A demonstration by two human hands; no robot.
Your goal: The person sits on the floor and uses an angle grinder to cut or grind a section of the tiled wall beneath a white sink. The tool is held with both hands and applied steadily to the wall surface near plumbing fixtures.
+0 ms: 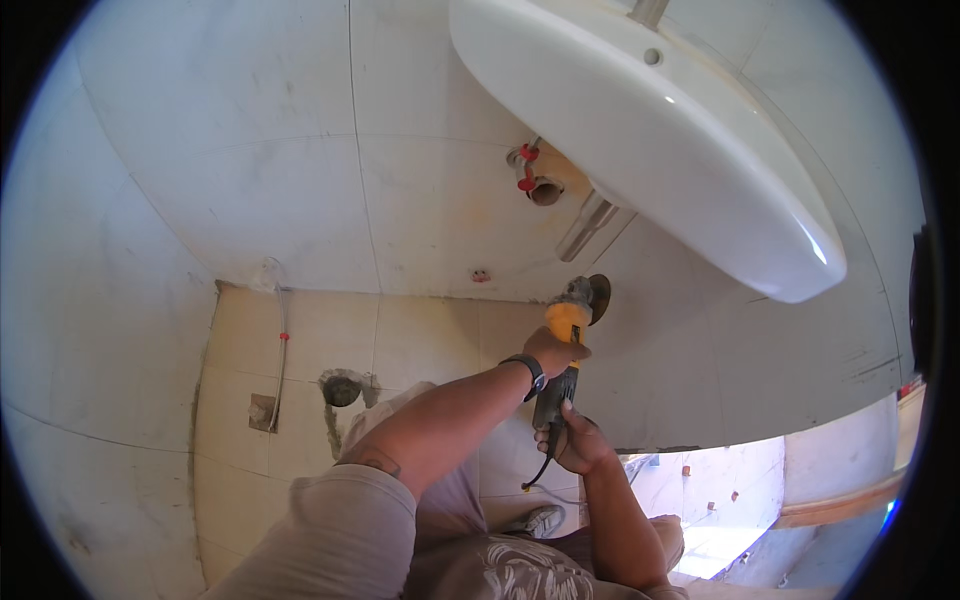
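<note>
A yellow and black angle grinder (570,325) is held in both my hands below the white washbasin (660,140). My left hand (555,350), with a dark watch on the wrist, is wrapped round its yellow front part. Behind it my right hand (580,440) grips the dark rear of the body, where the black cord (545,468) comes out. The grinder's disc (599,299) stands close to the tiled wall on the right; whether it touches the wall I cannot tell.
Below the basin hangs a metal drain tube (588,228), near an open wall pipe (544,191) and red-handled valves (527,168). A floor hole (341,389) lies left, beside a flexible hose (281,350) reaching a square floor drain (263,412). A bright doorway (720,500) opens lower right.
</note>
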